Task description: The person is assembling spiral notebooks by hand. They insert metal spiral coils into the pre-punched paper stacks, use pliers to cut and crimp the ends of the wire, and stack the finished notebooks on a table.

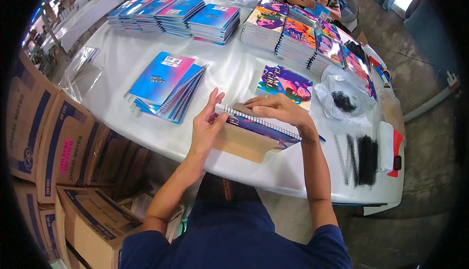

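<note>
A spiral notebook (266, 128) with a dark, colourful cover stands on edge in front of me, its coil upward. My left hand (211, 125) grips its left end, thumb on the near cover and fingers behind. My right hand (278, 108) is curled over the coil, fingers on a small grey-brown piece (243, 108) whose kind I cannot make out. Below the coil, a plain tan board (244, 144) faces me. Just behind my right hand lies another colourful notebook (286, 84). To the left sits a loose pile of blue-pink notebooks (163, 81).
Stacked blue notebooks (212, 20) and colourful notebooks (298, 34) line the far side. Black coils (366, 159) lie at right, near a plastic bag (337, 110) holding more. Cardboard boxes (73, 142) crowd the left. Across the table a person (317, 0) handles a notebook.
</note>
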`<act>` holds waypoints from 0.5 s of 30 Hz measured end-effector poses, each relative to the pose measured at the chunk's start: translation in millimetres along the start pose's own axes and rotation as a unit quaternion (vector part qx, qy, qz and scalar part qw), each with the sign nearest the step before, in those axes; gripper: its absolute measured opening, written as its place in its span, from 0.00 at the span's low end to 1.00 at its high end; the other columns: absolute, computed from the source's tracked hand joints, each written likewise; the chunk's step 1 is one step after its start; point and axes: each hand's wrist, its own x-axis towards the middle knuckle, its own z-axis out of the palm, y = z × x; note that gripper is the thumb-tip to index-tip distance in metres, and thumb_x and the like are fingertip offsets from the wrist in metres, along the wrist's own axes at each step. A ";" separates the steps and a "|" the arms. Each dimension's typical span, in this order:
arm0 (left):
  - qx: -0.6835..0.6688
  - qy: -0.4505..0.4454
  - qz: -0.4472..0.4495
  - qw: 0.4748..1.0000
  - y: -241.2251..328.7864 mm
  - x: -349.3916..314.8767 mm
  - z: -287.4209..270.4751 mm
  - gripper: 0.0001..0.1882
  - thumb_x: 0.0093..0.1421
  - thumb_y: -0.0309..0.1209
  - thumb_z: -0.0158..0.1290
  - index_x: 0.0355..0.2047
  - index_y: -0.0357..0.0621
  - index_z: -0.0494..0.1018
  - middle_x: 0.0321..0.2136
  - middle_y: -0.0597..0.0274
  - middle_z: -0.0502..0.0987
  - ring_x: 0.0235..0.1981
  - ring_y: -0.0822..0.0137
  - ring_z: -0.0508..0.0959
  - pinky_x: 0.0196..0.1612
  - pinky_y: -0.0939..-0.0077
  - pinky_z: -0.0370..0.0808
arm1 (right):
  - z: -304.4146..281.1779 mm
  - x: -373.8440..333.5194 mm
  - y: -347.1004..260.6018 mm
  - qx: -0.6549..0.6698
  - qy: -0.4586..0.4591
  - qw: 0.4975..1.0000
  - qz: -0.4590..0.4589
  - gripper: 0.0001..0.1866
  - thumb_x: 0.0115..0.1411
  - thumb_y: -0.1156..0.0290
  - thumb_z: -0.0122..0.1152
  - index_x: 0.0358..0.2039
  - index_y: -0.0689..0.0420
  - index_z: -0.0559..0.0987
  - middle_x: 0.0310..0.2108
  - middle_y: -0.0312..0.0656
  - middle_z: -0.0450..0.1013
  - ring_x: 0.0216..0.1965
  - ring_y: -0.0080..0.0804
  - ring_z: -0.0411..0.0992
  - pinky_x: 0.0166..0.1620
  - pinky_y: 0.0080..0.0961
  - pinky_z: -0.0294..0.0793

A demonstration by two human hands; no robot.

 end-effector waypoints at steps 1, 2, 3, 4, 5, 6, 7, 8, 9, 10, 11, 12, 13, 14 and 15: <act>-0.019 0.005 0.001 1.000 0.8 0.6 2.0 0.36 0.62 0.29 0.56 0.68 0.45 0.53 0.63 0.52 0.63 0.60 0.70 0.65 0.55 0.77 0.64 | -1.7 -1.1 12.6 0.112 0.008 0.993 -0.027 0.25 0.60 0.57 0.61 0.46 0.69 0.78 0.47 0.50 0.75 0.50 0.36 0.72 0.54 0.30 0.70; -0.038 0.009 0.002 0.999 1.6 1.5 3.3 0.36 0.62 0.29 0.56 0.68 0.45 0.53 0.63 0.53 0.63 0.59 0.72 0.65 0.54 0.78 0.65 | -5.0 -6.1 25.9 0.223 0.015 0.973 -0.055 0.25 0.61 0.58 0.60 0.47 0.69 0.78 0.46 0.50 0.76 0.49 0.37 0.73 0.52 0.30 0.71; -0.045 0.008 0.004 0.999 1.0 1.4 2.5 0.36 0.62 0.29 0.56 0.68 0.45 0.53 0.63 0.53 0.63 0.59 0.72 0.65 0.54 0.78 0.65 | -2.7 -6.6 22.4 0.332 0.016 0.940 -0.081 0.25 0.61 0.58 0.59 0.47 0.69 0.77 0.45 0.50 0.76 0.48 0.37 0.73 0.51 0.29 0.72; -0.051 0.006 0.006 0.999 0.3 1.6 1.9 0.36 0.62 0.29 0.56 0.68 0.44 0.52 0.63 0.53 0.63 0.58 0.72 0.65 0.54 0.78 0.65 | -0.5 -10.3 18.0 0.352 0.012 0.932 -0.085 0.25 0.62 0.56 0.58 0.47 0.67 0.77 0.45 0.48 0.77 0.47 0.35 0.73 0.49 0.28 0.72; -0.057 0.004 0.008 0.998 -0.3 1.8 1.3 0.36 0.62 0.29 0.56 0.68 0.44 0.52 0.63 0.53 0.63 0.58 0.72 0.66 0.54 0.78 0.65 | 0.7 -4.7 13.2 0.221 0.017 0.973 -0.061 0.24 0.62 0.56 0.59 0.46 0.66 0.79 0.44 0.48 0.77 0.45 0.35 0.74 0.48 0.28 0.72; -0.054 0.000 -0.004 0.999 -0.5 1.2 0.3 0.37 0.62 0.31 0.56 0.68 0.44 0.53 0.63 0.53 0.63 0.59 0.71 0.65 0.55 0.78 0.65 | 8.1 4.1 4.6 0.093 0.027 0.994 -0.040 0.23 0.61 0.56 0.59 0.44 0.64 0.80 0.43 0.48 0.77 0.42 0.35 0.74 0.47 0.28 0.72; -0.054 -0.006 -0.014 0.998 0.6 1.8 -0.3 0.37 0.62 0.32 0.57 0.67 0.44 0.53 0.63 0.53 0.62 0.60 0.70 0.64 0.55 0.77 0.65 | 10.0 10.1 -1.3 -0.040 0.039 0.998 -0.017 0.22 0.61 0.55 0.60 0.43 0.63 0.81 0.42 0.48 0.77 0.40 0.35 0.75 0.45 0.28 0.72; -0.054 -0.012 -0.024 0.998 1.5 2.7 -0.8 0.37 0.61 0.33 0.58 0.67 0.43 0.53 0.63 0.53 0.62 0.61 0.69 0.64 0.56 0.77 0.64 | 7.3 17.1 13.4 -0.115 0.025 0.993 -0.004 0.21 0.60 0.57 0.60 0.43 0.62 0.81 0.41 0.49 0.78 0.40 0.35 0.75 0.45 0.27 0.72; -0.042 -0.023 -0.013 0.999 0.2 5.1 -2.1 0.37 0.61 0.35 0.58 0.67 0.43 0.54 0.62 0.53 0.64 0.57 0.71 0.66 0.55 0.77 0.65 | 8.0 16.4 19.6 -0.104 0.040 0.994 -0.003 0.21 0.60 0.57 0.60 0.43 0.62 0.81 0.40 0.49 0.78 0.40 0.35 0.75 0.45 0.27 0.72; -0.030 -0.034 -0.001 0.999 -1.2 7.9 -5.6 0.37 0.61 0.36 0.58 0.67 0.42 0.55 0.61 0.53 0.65 0.52 0.73 0.68 0.54 0.78 0.66 | 9.7 12.5 25.4 -0.094 0.054 0.994 -0.002 0.20 0.60 0.57 0.59 0.43 0.61 0.81 0.39 0.49 0.78 0.40 0.36 0.75 0.45 0.27 0.73; -0.017 -0.045 0.011 0.999 -2.0 11.4 -8.5 0.37 0.61 0.38 0.58 0.66 0.42 0.55 0.60 0.52 0.67 0.47 0.75 0.71 0.53 0.78 0.67 | 10.7 7.4 30.4 -0.083 0.069 0.994 -0.001 0.20 0.60 0.57 0.59 0.43 0.61 0.81 0.39 0.50 0.78 0.40 0.36 0.76 0.44 0.27 0.73; -0.006 -0.088 0.005 0.996 -3.1 16.1 -11.4 0.36 0.61 0.40 0.57 0.65 0.42 0.58 0.58 0.54 0.69 0.47 0.76 0.71 0.52 0.78 0.67 | 13.4 1.8 33.0 -0.112 0.075 0.991 -0.020 0.18 0.57 0.60 0.61 0.42 0.61 0.82 0.40 0.50 0.77 0.41 0.42 0.76 0.45 0.28 0.73; 0.009 -0.135 -0.003 0.991 -1.9 21.5 -14.5 0.35 0.62 0.43 0.57 0.64 0.42 0.60 0.56 0.55 0.71 0.46 0.76 0.71 0.52 0.78 0.67 | 14.7 -2.5 45.5 -0.164 0.088 0.981 -0.048 0.19 0.56 0.61 0.62 0.42 0.61 0.81 0.43 0.50 0.76 0.43 0.44 0.75 0.47 0.30 0.73; 0.024 -0.181 -0.010 0.983 -0.8 26.7 -15.2 0.34 0.62 0.45 0.57 0.63 0.42 0.63 0.54 0.56 0.73 0.46 0.76 0.71 0.52 0.79 0.67 | 15.9 -6.1 71.3 -0.216 0.102 0.968 -0.075 0.19 0.54 0.62 0.62 0.43 0.61 0.80 0.46 0.51 0.75 0.45 0.46 0.74 0.49 0.33 0.72; 0.022 -0.181 -0.007 0.983 6.1 31.7 -11.2 0.32 0.62 0.46 0.56 0.61 0.43 0.65 0.51 0.59 0.75 0.44 0.77 0.71 0.51 0.79 0.67 | 15.9 -10.2 102.9 -0.269 0.118 0.951 -0.100 0.19 0.52 0.63 0.63 0.43 0.60 0.80 0.48 0.51 0.73 0.48 0.48 0.73 0.51 0.35 0.71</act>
